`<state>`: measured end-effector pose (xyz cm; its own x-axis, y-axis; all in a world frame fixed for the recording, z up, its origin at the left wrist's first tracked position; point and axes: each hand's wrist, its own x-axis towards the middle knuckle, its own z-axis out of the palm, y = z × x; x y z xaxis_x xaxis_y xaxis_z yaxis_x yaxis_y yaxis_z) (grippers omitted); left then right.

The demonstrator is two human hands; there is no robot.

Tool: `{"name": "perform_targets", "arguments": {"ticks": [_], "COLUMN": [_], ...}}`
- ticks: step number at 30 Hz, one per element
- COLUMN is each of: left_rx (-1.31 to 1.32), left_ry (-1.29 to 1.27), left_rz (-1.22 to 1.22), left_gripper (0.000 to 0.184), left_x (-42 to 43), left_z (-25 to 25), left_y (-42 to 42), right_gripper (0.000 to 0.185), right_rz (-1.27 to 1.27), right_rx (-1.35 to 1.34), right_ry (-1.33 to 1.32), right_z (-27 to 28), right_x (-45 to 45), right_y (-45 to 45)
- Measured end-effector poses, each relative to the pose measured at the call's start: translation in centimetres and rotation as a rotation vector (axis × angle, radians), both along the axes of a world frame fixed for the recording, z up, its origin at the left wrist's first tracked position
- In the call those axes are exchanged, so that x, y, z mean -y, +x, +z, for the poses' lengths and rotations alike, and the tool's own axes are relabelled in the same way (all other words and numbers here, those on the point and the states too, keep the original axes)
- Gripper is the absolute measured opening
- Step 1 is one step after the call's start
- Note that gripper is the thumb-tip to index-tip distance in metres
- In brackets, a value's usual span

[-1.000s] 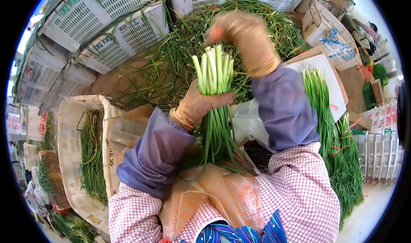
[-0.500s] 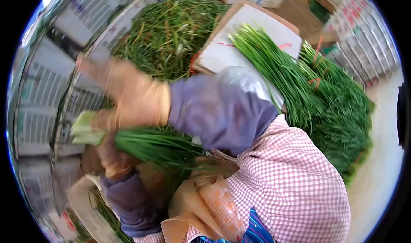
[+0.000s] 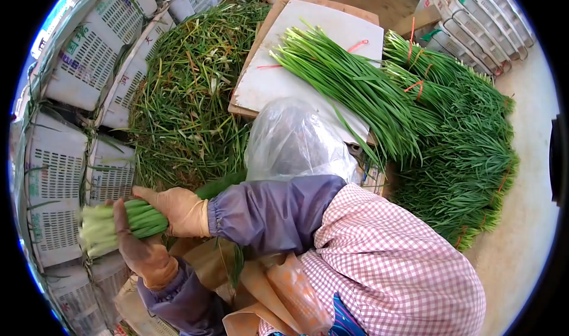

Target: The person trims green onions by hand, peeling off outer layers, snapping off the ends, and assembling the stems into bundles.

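At the lower left, a bunch of green stalks point(image 3: 145, 218) lies sideways, its pale cut ends pointing left. My left hand point(image 3: 142, 253), in a tan glove, has its fingers wrapped round the bunch near the pale ends. Farther along the stalks, my right hand point(image 3: 181, 211), also gloved, grips them from above. The leafy part runs behind my right hand and forearm, mostly hidden. To the right, loose green stalks point(image 3: 349, 78) rest across a white board point(image 3: 267, 69), on which a thin red tie point(image 3: 358, 45) shows.
Clear plastic point(image 3: 296, 137) covers something beyond my right forearm. Trimmed leaves point(image 3: 189, 87) are heaped at upper left beside white crates point(image 3: 56, 188). Tied green bundles point(image 3: 462, 140) are piled at right, below stacked crates point(image 3: 474, 22).
The view has swung right. My right hand, blurred and raised above the bunch before, is now closed on it. The bunch has turned from upright to sideways, still in my left hand.
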<state>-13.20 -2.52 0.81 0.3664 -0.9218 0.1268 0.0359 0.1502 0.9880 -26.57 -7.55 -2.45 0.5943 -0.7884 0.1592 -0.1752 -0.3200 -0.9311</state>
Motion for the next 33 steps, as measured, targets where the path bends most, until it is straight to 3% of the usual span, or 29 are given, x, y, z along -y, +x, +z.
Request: {"name": "perform_targets", "arguments": {"ticks": [1, 3, 4, 5, 7, 9, 11, 12, 15, 16, 18, 19, 20, 21, 22, 23, 24, 25, 30, 33], "left_rx": [-0.007, -0.058, 0.003, 0.012, -0.293, -0.237, -0.502, -0.437, -0.421, -0.455, -0.405, -0.364, -0.385, -0.389, -0.385, -0.374, -0.375, -0.381, -0.372, -0.380], "left_ry": [-0.002, 0.072, 0.077, 0.081, 0.058, 0.115, 0.070, 0.017, 0.032, 0.060, 0.030, 0.026, 0.033, 0.042, 0.105, 0.142, 0.191, 0.209, 0.260, 0.275], "left_rz": [0.000, -0.113, -0.176, -0.186, -0.525, -0.561, -0.885, -0.854, -0.753, -0.774, -0.676, -0.560, -0.542, -0.532, -0.494, -0.479, -0.457, -0.434, -0.523, -0.536], "left_gripper": [0.046, 0.046, 0.058, 0.058, 0.075, 0.084, 0.087, 0.087, 0.080, 0.070, 0.065, 0.060, 0.060, 0.060, 0.061, 0.062, 0.062, 0.062, 0.062, 0.063], "left_x": [-0.3, 0.2, 0.4, 0.8, 1.6, 2.1, 3.1, 3.3, 3.7, 3.9, 4.6, 4.9, 5.3, 5.4, 5.8, 6.2, 6.2, 6.4, 8.2, 9.1], "left_z": [-0.2, 2.4, 2.0, 2.2, 2.9, 3.3, 3.4, 2.9, 2.3, 2.7, 3.6, 3.4, 3.2, 2.9, 2.4, 2.3, 1.7, 1.0, -0.5, -1.0], "left_y": [0.1, -2.9, -2.4, -2.4, -2.9, -4.3, -7.5, -8.1, -8.1, -8.5, -9.6, -10.0, -9.8, -9.7, -9.6, -9.5, -9.5, -9.9, -11.6, -12.1], "right_gripper": [0.079, 0.051, 0.031, 0.031, 0.026, 0.023, 0.025, 0.025, 0.035, 0.049, 0.060, 0.064, 0.055, 0.035, 0.019, 0.016, 0.016, 0.018, 0.026, 0.029], "right_rz": [0.000, 0.078, 0.059, 0.048, 0.495, 0.523, 0.719, 0.716, 0.479, 0.435, 0.326, -0.053, -0.113, -0.149, -0.452, -0.463, -0.552, -0.676, -0.696, -0.697], "right_rx": [-0.007, 0.592, 0.619, 0.628, 0.706, 0.775, 0.880, 0.874, 0.522, 0.243, -0.007, 0.076, 0.083, 0.045, 0.200, 0.214, 0.022, -0.342, -0.534, -0.581], "right_ry": [-0.002, 0.057, 0.062, 0.062, 0.841, 0.839, 1.021, 1.017, 1.017, 0.563, 0.201, -0.034, -0.039, 0.123, 0.181, 0.073, -0.002, -0.116, -0.415, -0.361], "right_z": [-1.1, -2.3, -2.4, -0.8, 1.6, 0.9, 0.5, 0.1, 0.7, 0.8, 1.7, 1.2, 2.0, 3.7, 1.5, 0.8, -0.8, -2.7, -6.2, -6.3], "right_x": [0.1, 1.0, 1.0, 0.9, 0.5, -0.3, -1.4, -1.4, -1.4, -0.4, 0.4, 1.8, 1.7, 3.6, 7.1, 7.5, 9.0, 10.3, 12.8, 13.7], "right_y": [0.1, -0.4, -0.8, -2.8, -6.9, -6.7, -6.8, -7.0, -9.1, -11.4, -14.6, -19.2, -19.7, -23.2, -27.7, -27.8, -30.2, -32.9, -36.5, -37.6]}}
